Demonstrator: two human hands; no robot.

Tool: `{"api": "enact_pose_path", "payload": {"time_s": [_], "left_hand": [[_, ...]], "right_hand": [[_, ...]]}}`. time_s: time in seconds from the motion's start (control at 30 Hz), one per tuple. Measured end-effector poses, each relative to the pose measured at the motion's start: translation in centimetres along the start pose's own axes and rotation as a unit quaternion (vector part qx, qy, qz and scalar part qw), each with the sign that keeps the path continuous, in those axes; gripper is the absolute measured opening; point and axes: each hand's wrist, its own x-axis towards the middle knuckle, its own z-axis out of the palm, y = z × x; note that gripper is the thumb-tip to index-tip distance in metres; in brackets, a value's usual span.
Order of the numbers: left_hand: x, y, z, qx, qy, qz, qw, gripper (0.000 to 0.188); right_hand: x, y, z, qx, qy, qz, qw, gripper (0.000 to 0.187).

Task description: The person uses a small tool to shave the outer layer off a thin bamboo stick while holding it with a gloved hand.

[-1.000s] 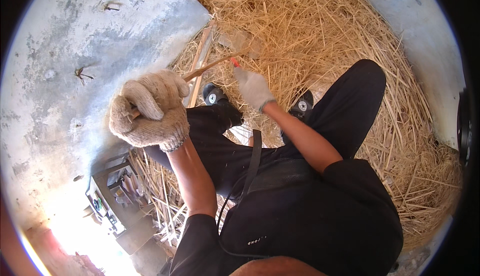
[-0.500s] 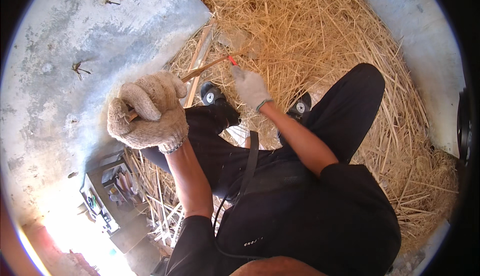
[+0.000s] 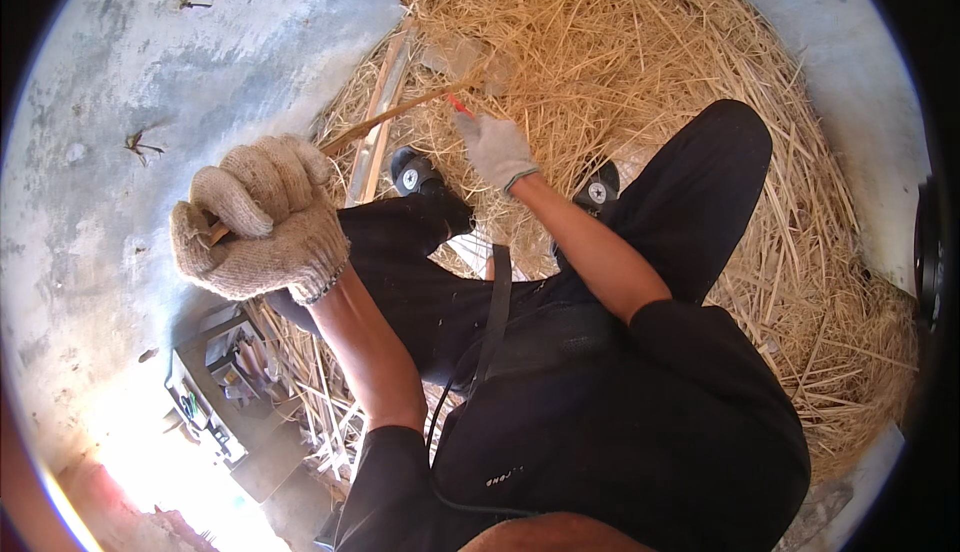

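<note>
Mostly, we see loose straw (image 3: 640, 42) spread ahead and beside us. Nearer, our gloved left hand (image 3: 262, 220) is clenched; our gloved right hand (image 3: 497, 150), farther off, is closed too. Our left fist grips a thin brown strip (image 3: 350, 138) that slants up and rightward. Our right hand grasps a small red tool (image 3: 458, 104) beside the strip; contact is unclear.

Stained blue-white plaster wall (image 3: 240, 62) at left, pale-blue wall (image 3: 845, 92) at right. Tan straw-like litter (image 3: 620, 42) spread thickly between. Grey boxy shelf unit (image 3: 268, 457) near left, beside glaring white light (image 3: 180, 472).
</note>
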Motion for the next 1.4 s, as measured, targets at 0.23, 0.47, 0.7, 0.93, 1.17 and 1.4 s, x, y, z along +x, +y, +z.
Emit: {"api": "enact_pose_path", "payload": {"time_s": [0.23, 0.47, 0.7, 0.93, 1.17, 1.4], "left_hand": [[1.0, 0.2, -0.3, 0.007, 0.024, 0.009, 1.000, 0.052], [0.3, 0.7, -1.3, 0.005, 0.065, 0.038, 0.997, 0.054], [0.6, 0.0, -0.3, 0.004, -0.006, 0.015, 1.000, 0.054], [0.5, -0.2, 1.4, 0.016, -0.031, 0.013, 0.999, 0.052], [0.6, -0.1, 0.4, -0.002, -0.056, -0.019, 0.998, 0.052], [0.0, 0.7, -1.0, -0.010, -0.087, -0.037, 0.995, 0.052]], "right_hand": [[3.5, 4.9, 2.3, -0.144, 0.052, 0.011, 0.988, 0.068], [0.5, -1.6, -3.2, 0.453, -0.117, 0.214, 0.858, 0.058], [-4.7, -6.5, -2.4, 0.112, 0.006, -0.139, 0.984, 0.060], [1.3, 1.4, -1.8, -0.032, -0.024, 0.031, 0.999, 0.067], [-5.9, -6.9, -4.4, 0.160, 0.012, -0.109, 0.981, 0.064], [-4.6, -5.5, -3.0, 0.092, 0.039, -0.127, 0.987, 0.067]]}}
